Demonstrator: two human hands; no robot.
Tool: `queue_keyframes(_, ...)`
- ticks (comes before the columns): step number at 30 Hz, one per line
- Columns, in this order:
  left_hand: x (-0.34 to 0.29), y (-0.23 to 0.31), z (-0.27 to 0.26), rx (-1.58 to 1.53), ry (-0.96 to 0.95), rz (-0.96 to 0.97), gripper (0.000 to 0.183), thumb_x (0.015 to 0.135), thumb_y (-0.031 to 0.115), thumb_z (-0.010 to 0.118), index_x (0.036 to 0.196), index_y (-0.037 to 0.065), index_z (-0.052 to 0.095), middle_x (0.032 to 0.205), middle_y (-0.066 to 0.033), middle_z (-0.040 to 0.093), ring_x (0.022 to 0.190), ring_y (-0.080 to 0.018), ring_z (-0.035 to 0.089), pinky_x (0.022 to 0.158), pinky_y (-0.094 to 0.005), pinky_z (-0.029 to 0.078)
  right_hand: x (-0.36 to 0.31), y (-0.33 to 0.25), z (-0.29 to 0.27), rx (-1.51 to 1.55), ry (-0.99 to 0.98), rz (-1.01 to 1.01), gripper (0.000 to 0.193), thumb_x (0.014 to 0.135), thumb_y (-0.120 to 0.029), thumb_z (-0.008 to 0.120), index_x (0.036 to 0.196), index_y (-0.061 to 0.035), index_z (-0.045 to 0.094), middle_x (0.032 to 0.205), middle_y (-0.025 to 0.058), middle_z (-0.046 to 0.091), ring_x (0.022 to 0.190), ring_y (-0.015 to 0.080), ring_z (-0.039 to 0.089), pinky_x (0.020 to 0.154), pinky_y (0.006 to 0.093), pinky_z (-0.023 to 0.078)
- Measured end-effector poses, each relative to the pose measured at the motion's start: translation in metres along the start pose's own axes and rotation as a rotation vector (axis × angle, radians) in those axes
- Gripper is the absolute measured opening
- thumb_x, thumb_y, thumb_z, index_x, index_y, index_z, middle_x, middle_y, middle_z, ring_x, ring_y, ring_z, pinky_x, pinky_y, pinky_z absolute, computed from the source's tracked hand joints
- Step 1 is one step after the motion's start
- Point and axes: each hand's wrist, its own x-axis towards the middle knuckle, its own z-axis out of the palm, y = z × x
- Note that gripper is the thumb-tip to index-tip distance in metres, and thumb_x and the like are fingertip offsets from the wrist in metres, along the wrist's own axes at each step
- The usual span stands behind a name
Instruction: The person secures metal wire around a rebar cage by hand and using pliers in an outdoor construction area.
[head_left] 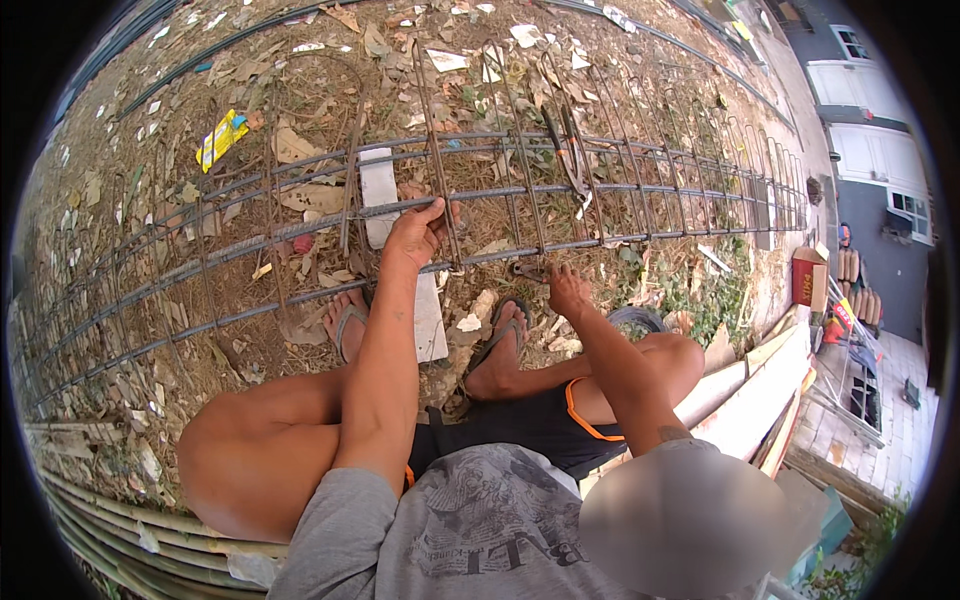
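Observation:
A long rebar cage [650,188] of lengthwise bars and thin rusty stirrups lies across the ground in front of me. My left hand [418,235] is closed at one of its stirrups, thumb against the upper near bar; some fingers are hidden behind. Just below the lower near bar, my right hand [568,290] is closed around a dark metal hand tool that looks like pincers [526,271], its head close to the bar. Pliers with black and orange handles [568,155] rest on the cage to the right of my left hand.
Pale blocks [378,180] lie under the cage, and another pale slab [430,320] sits between my sandalled feet. A yellow packet [222,140] lies among dry leaves. Boards [750,375] and a cardboard box [808,278] are at right; bamboo poles [150,525] lie lower left.

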Motion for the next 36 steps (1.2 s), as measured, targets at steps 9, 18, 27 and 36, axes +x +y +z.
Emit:
queue_keyframes(9, -0.004, -0.002, 0.004, 0.011, -0.042, -0.066, 0.021, 0.095, 0.023, 0.064, 0.107, 0.005, 0.065, 0.100, -0.0058, 0.070, 0.094, -0.0191, 0.068, 0.085, -0.0354, 0.056, 0.045, 0.030, 0.043, -0.140, 0.059, -0.241, 0.049, 0.092, -0.026, 0.060, 0.134, -0.0071, 0.043, 0.122, 0.0161, 0.061, 0.104, 0.0345, 0.065, 0.100, 0.0598, 0.038)
queue_keyframes(18, -0.002, -0.016, 0.015, -0.146, -0.097, -0.011, 0.020, 0.098, 0.019, 0.059, 0.102, 0.000, 0.064, 0.094, -0.0098, 0.069, 0.087, -0.0225, 0.068, 0.076, -0.0356, 0.057, -0.081, 0.043, -0.088, 0.409, -0.420, -0.322, 0.040, 0.090, -0.035, 0.062, 0.116, -0.0056, 0.058, 0.073, 0.0075, 0.068, 0.064, 0.0200, 0.062, 0.055, 0.0344, 0.047)
queue_keyframes(27, 0.003, -0.024, 0.006, -0.119, -0.135, 0.116, 0.017, 0.098, 0.016, 0.060, 0.096, 0.000, 0.066, 0.086, -0.0088, 0.069, 0.077, -0.0203, 0.068, 0.070, -0.0344, 0.055, -0.077, -0.027, -0.285, 0.399, -0.544, -0.224, 0.042, 0.094, -0.021, 0.054, 0.134, -0.0100, 0.051, 0.074, 0.0083, 0.067, 0.063, 0.0163, 0.063, 0.058, 0.0333, 0.049)
queue_keyframes(36, -0.002, -0.019, 0.027, -0.157, 0.025, 0.031, 0.013, 0.096, 0.010, 0.061, 0.101, -0.002, 0.065, 0.087, -0.0087, 0.070, 0.076, -0.0193, 0.069, 0.064, -0.0316, 0.056, -0.006, -0.114, -0.329, -0.062, -0.613, -0.158, 0.049, 0.095, -0.021, 0.047, 0.144, -0.0150, 0.041, 0.079, 0.0061, 0.058, 0.063, 0.0192, 0.065, 0.063, 0.0339, 0.062)
